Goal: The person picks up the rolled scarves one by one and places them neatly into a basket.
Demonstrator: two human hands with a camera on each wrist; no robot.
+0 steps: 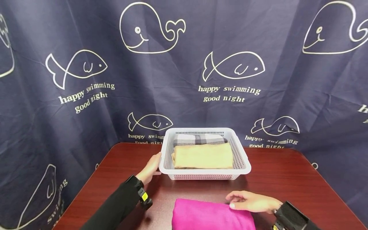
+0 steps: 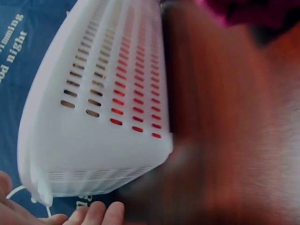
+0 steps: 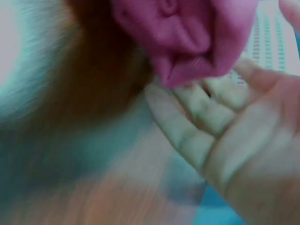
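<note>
A white perforated plastic basket (image 1: 204, 172) stands at the middle of the back of the table. My left hand (image 1: 150, 167) is at its left side; in the left wrist view its fingers (image 2: 96, 213) lie fairly straight by the basket's corner. Inside the basket lie a folded yellow cloth (image 1: 203, 156) and, behind it, a checked grey-and-white cloth (image 1: 198, 139). A folded magenta cloth (image 1: 211, 215) lies in front, cut off by the frame's lower edge. My right hand (image 1: 253, 202) is at its right far edge, thumb at the fabric, fingers loosely extended (image 3: 180, 133).
The reddish-brown wooden table (image 1: 276, 169) extends to both sides of the basket. Behind it hangs a dark blue curtain (image 1: 184, 70) with white fish and whale drawings. Each wrist wears a black device, such as the left wrist camera (image 1: 143, 195).
</note>
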